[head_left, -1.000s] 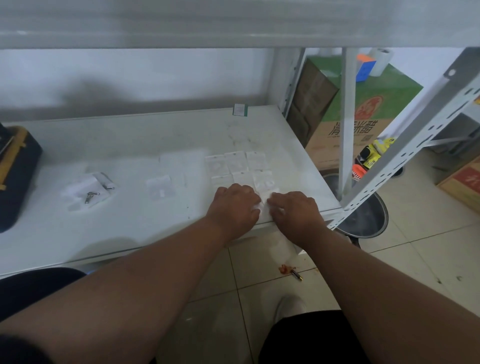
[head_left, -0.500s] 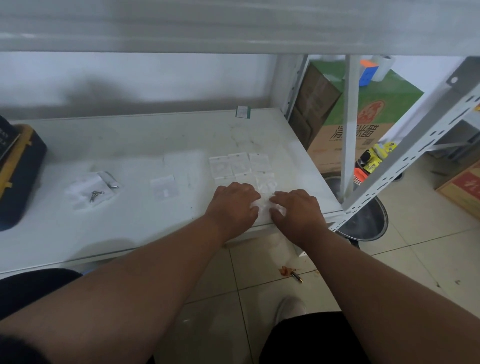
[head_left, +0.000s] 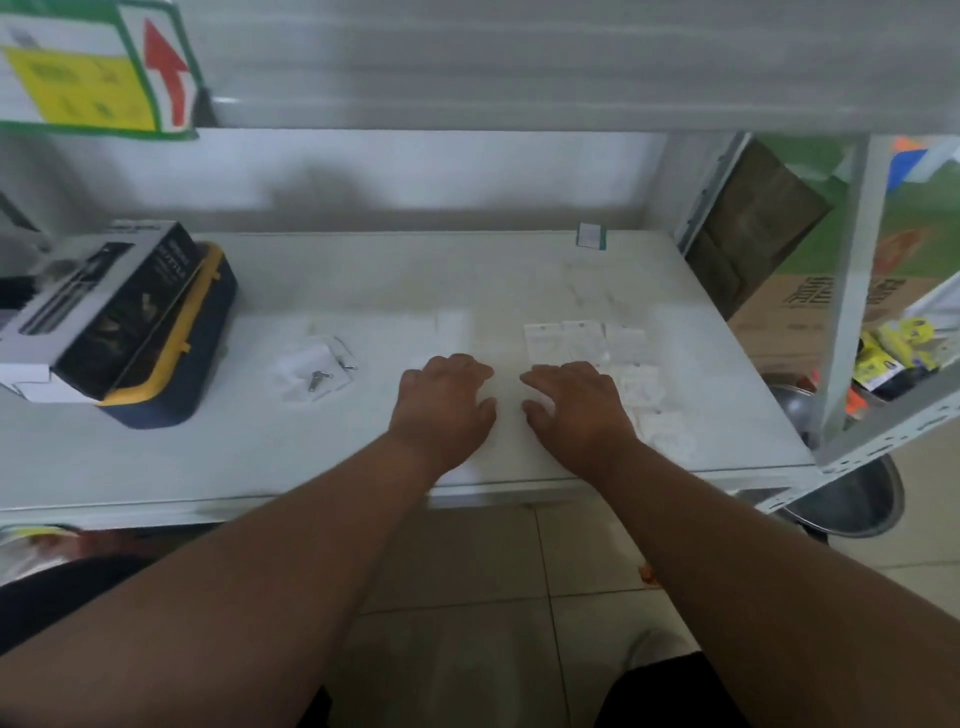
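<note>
My left hand (head_left: 444, 402) and my right hand (head_left: 576, 410) lie palm down, a little apart, on the white shelf board (head_left: 363, 280) near its front edge. Their fingers are spread and only slightly bent, and nothing is gripped. A faint clear sheet seems to lie under and between them; blur hides its outline. Several small clear bags (head_left: 582, 340) lie in rows just right of and beyond my right hand. A clear bag with small metal screws (head_left: 314, 366) lies left of my left hand.
A navy and yellow case (head_left: 171, 364) with a black box (head_left: 104, 301) on top stands at the left. A small green tag (head_left: 591, 236) sits at the back right. A white upright (head_left: 852, 291), a cardboard box (head_left: 769, 249) and a metal basin (head_left: 852, 499) are on the right.
Both hands have slid left, away from the bags at the front right edge, and moved apart. The view has turned left, bringing the case and box fully into sight.
</note>
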